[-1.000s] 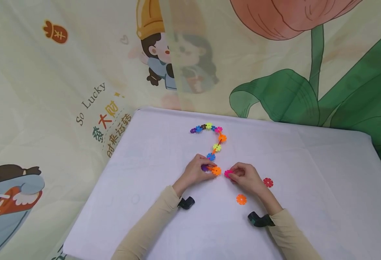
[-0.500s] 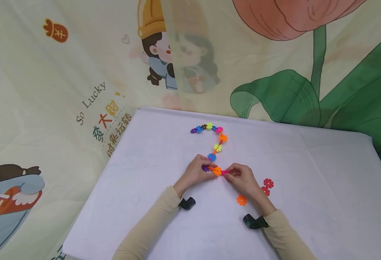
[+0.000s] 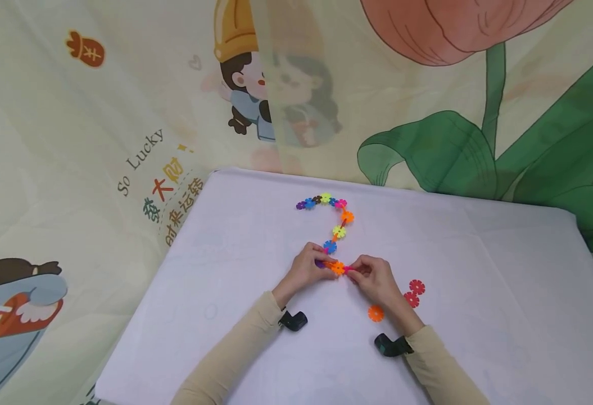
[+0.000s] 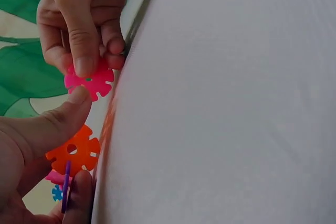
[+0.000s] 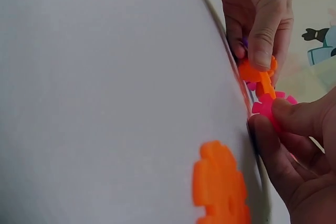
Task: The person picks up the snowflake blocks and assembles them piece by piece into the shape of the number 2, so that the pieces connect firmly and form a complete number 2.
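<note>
A chain of slotted, flower-shaped plastic discs curves over the white tabletop towards my hands. My left hand pinches an orange flower disc at the chain's near end; a purple disc shows edge-on beside it. Between thumb and fingers, my right hand pinches a pink flower disc. The pink disc meets an orange piece standing edge-on in the right wrist view; how deep their slots fit, I cannot tell. In the left wrist view, my left thumb reaches the pink disc's edge.
A loose orange disc lies just below my right hand. Two red discs, one above the other, lie right of my right wrist. Black wrist cameras stick out from both sleeves. A printed cloth hangs behind the table.
My right hand has moved left, bringing the pink disc against the orange end of the chain. A second red disc has come into view beside the wrist. My left hand has barely moved.
</note>
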`<state>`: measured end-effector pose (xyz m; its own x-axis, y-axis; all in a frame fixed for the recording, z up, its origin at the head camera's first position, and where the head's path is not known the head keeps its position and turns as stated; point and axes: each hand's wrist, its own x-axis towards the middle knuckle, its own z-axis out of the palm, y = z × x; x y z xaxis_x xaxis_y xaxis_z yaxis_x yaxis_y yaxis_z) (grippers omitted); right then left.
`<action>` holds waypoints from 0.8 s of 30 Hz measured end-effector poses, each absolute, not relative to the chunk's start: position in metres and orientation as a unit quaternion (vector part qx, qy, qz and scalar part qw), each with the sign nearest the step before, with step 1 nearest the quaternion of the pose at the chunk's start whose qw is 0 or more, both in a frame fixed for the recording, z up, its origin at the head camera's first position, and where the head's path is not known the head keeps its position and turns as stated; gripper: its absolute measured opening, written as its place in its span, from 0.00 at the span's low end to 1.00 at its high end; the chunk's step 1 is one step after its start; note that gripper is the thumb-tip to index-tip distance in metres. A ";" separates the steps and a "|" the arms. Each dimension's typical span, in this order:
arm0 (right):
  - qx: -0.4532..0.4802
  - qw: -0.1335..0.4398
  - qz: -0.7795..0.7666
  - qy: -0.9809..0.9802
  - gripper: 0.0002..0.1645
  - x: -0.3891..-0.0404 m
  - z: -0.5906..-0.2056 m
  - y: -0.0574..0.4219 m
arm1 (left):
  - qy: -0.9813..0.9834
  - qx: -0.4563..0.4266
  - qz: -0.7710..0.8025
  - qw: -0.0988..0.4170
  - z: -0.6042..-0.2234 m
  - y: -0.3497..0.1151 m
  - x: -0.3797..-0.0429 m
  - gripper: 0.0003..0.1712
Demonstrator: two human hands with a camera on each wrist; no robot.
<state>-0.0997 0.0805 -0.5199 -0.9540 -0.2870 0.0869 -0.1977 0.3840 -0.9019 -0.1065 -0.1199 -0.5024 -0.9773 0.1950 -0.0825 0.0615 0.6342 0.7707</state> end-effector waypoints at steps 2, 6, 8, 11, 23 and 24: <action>-0.150 0.041 -0.537 0.829 0.03 -0.101 -0.520 0.080 | 0.900 0.074 0.423 0.076 -0.502 -0.120 -0.106 0.17; -0.144 0.045 -0.541 0.827 0.03 -0.101 -0.522 0.078 | 0.898 0.077 0.426 0.075 -0.502 -0.120 -0.107 0.18; -0.140 0.049 -0.535 0.832 0.03 -0.101 -0.521 0.077 | 0.898 0.075 0.426 0.076 -0.502 -0.121 -0.107 0.17; -0.140 0.062 -0.509 0.847 0.05 -0.102 -0.517 0.080 | 0.902 0.077 0.418 0.077 -0.502 -0.120 -0.107 0.17; -0.134 0.100 -0.300 0.939 0.24 -0.096 -0.485 0.169 | 0.915 0.073 0.394 0.034 -0.498 -0.119 -0.101 0.25; -0.129 0.106 -0.294 0.941 0.24 -0.094 -0.486 0.176 | 0.920 0.076 0.385 0.023 -0.497 -0.119 -0.100 0.26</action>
